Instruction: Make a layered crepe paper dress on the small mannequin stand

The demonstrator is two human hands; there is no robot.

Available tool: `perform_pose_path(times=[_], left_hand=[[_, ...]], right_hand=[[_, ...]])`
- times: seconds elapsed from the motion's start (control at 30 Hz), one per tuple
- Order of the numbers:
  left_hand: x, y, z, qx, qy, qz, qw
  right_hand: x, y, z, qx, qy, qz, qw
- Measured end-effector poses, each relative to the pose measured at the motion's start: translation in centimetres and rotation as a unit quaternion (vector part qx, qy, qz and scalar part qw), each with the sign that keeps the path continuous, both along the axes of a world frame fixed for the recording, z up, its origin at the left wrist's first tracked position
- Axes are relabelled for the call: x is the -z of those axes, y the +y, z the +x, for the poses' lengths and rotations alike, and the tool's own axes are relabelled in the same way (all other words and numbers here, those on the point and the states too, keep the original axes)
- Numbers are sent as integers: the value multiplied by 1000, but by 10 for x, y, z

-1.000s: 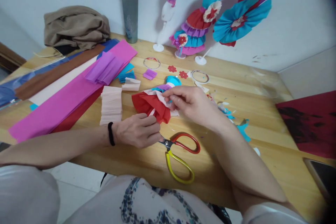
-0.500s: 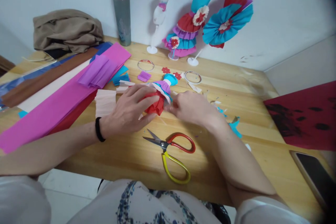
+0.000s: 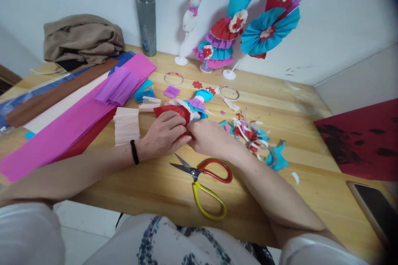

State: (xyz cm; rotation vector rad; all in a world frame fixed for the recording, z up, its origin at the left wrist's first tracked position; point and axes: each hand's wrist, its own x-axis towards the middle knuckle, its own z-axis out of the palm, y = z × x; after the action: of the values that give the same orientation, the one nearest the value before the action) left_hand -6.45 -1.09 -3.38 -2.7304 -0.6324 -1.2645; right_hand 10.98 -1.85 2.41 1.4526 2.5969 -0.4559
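Observation:
A small paper dress (image 3: 197, 105) with a blue top, a purple layer, white and blue ruffles lies tilted on the table, its red crepe paper layer (image 3: 171, 112) spread to the left. My left hand (image 3: 168, 132) is closed on that red paper, its fingers bent over the lower edge. Against the skirt's lower right edge rests my right hand (image 3: 211, 136), fingers curled; what is between them is hidden. Open scissors (image 3: 194, 172) with red and yellow handles lie just in front of both hands.
Crepe paper strips (image 3: 77, 107) and a brown cloth (image 3: 82, 39) fill the left. Behind stand a bottle (image 3: 145, 16) and dress forms (image 3: 238, 4). Paper scraps (image 3: 278, 157), tape rings (image 3: 229, 92) and a phone (image 3: 370, 205) are at the right.
My right hand has moved left and down, uncovering scraps. My left hand has shifted right and lower on the red paper, which now fans out to the left.

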Motion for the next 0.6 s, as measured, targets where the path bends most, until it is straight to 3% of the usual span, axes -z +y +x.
perform_pose_path(times=[0.13, 0.27, 0.37, 0.47, 0.53, 0.6], left_hand=[[-8, -3, -3, 9, -38, -66, 997], [-24, 6, -5, -28, -32, -16, 999], [-36, 21, 1, -44, 35, 47, 997], [-43, 37, 12, -38, 142, 101, 984], [-44, 44, 16, -32, 216, 107, 970], [-42, 47, 15, -50, 274, 90, 956]], right_hand=[[-17, 3, 21, -99, 50, -74, 991], [-34, 15, 55, -56, 86, -117, 988], [-36, 24, 68, 27, 66, -90, 993], [-27, 32, 65, 115, 54, -35, 991], [-16, 37, 59, 143, 90, 76, 983], [-3, 43, 53, 142, 118, 129, 974]])
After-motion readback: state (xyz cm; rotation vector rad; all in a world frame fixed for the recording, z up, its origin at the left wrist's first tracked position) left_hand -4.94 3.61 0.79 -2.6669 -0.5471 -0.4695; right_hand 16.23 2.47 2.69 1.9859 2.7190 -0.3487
